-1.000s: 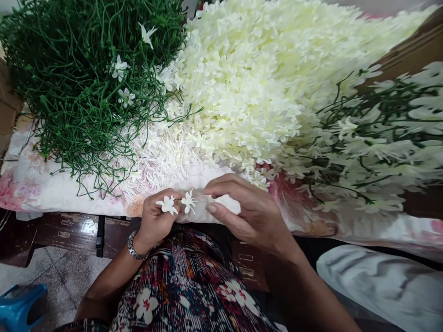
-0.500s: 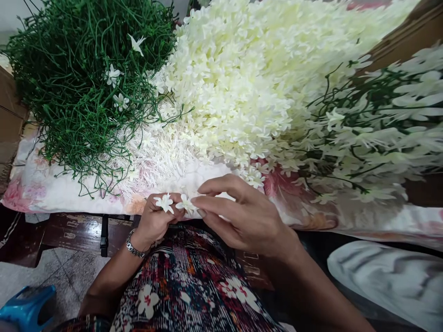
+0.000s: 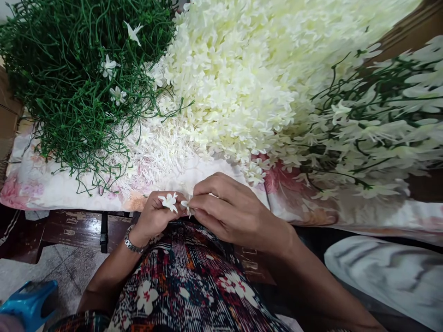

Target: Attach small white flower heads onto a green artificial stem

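Observation:
Near the table's front edge, my left hand [image 3: 156, 213] is closed, with a white artificial flower [image 3: 169, 202] showing above its thumb. My right hand [image 3: 230, 210] meets it from the right, fingertips pinched on a second white flower [image 3: 186, 205] beside the left fingers. The stems inside the left fist are hidden. Just beyond my hands lie thin white stamen strands [image 3: 157, 154]. A large heap of loose cream-white petals [image 3: 231, 83] spreads behind them.
Green plastic stems [image 3: 74, 87] pile up at the left, with a few white flowers on them. Finished-looking flower sprays [image 3: 367, 133] lie at the right on the floral cloth [image 3: 83, 199]. Cardboard [image 3: 404, 39] stands at the back right. A blue stool [image 3: 32, 302] is on the floor.
My right fingers have closed in from slightly apart to a pinch on the second flower, which now shows less of its face. The view has shifted slightly.

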### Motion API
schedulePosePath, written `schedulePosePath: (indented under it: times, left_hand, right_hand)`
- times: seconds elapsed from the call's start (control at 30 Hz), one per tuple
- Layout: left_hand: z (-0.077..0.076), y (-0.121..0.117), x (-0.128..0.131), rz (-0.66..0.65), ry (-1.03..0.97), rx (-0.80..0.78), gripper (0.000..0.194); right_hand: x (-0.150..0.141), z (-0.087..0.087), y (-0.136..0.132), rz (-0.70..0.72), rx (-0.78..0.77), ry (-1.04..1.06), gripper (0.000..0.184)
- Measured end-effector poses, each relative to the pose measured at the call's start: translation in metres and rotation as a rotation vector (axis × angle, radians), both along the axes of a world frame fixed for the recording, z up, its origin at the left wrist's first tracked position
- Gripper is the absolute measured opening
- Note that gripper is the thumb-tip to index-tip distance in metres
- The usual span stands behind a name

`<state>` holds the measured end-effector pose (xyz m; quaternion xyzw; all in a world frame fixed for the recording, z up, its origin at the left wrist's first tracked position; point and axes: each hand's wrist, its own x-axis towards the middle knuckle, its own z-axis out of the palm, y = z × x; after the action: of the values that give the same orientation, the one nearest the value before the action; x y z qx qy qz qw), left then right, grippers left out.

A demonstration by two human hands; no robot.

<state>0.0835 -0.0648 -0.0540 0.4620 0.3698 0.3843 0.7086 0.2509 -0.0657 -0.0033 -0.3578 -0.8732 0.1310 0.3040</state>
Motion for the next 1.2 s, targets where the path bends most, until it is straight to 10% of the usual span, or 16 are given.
schedulePosePath:
  times: [1.2]
  left_hand:
    - [0.017,0.005,0.003,-0.075,0.176,0.104,0.016]
  right_hand:
    - [0.001,-0.013,0.004,0.023,-0.090,0.066,0.011]
